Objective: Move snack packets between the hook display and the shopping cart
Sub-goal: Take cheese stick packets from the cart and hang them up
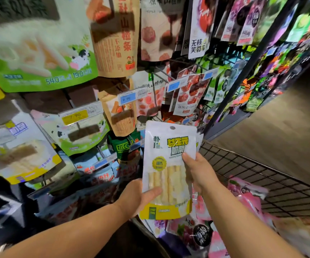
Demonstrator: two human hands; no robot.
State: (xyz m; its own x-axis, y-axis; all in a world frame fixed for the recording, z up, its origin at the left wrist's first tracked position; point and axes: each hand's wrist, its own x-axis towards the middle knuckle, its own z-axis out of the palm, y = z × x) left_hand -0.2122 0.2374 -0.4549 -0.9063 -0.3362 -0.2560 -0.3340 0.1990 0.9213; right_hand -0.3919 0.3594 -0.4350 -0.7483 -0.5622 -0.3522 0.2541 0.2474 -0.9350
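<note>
Head cam: I'm holding a white/yellow packet (pixel 169 170) mid-air btwn hook display (pixel 246 73) and cart (pixel 262 175).
L hand (pixel 137 196) pinches its lower left, R hand (pixel 198 174) pinches the right edge, thumbs on front. Some pink packets (pixel 247 189) lie in cart; this one's neither hung nor dropped, so prob. more left.

Dim shop light; the white packet (pixel 169 164) at centre is sharp and brightly lit. Hanging packets (pixel 35 53) at upper left and far right are blurred, edges bend with wide-angle distortion, and the lower left lies in shadow.
</note>
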